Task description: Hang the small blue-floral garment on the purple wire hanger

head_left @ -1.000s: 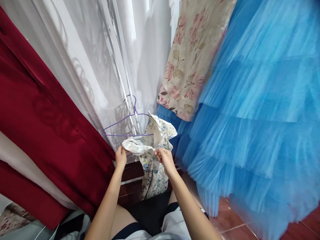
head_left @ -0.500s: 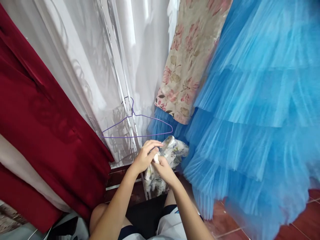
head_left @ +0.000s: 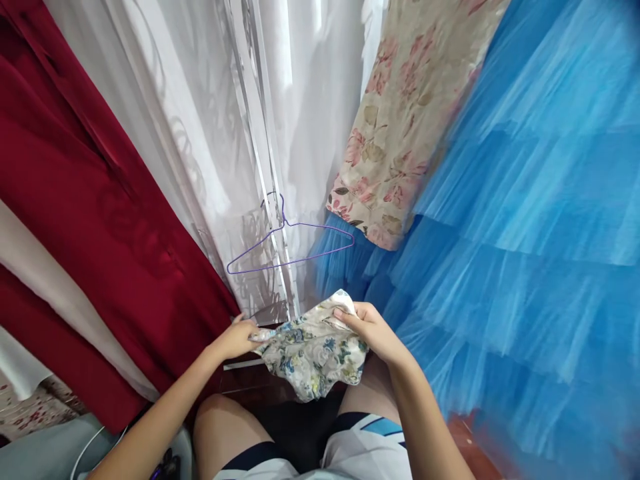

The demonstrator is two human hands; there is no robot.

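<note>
A white floral cloth (head_left: pixel 315 360) with blue and yellow flowers is stretched between my hands above my knees; its lower edge hangs loose, and I cannot tell what kind of garment it is. At its left corner, my left hand (head_left: pixel 237 339) pinches the fabric. My right hand (head_left: pixel 367 327) grips the upper right edge, thumb on top, where a plain white part shows. Just beyond the cloth, a purple wire hanger (head_left: pixel 290 263) hangs in front of a white metal rack post (head_left: pixel 273 173), with nothing on it.
On the left hangs a dark red curtain-like fabric (head_left: pixel 125 233), beside white drapes (head_left: pixel 190 133). A beige floral garment (head_left: pixel 395 147) and a tiered blue tulle skirt (head_left: pixel 530 253) hang to the right. A grey container (head_left: pixel 185 453) holding dark items is at lower left. Red floor tiles (head_left: pixel 465 440) show at lower right.
My hands have moved apart, left hand leftward and right hand rightward. The floral cloth, bunched before, is now spread out between them. The view has shifted slightly left.
</note>
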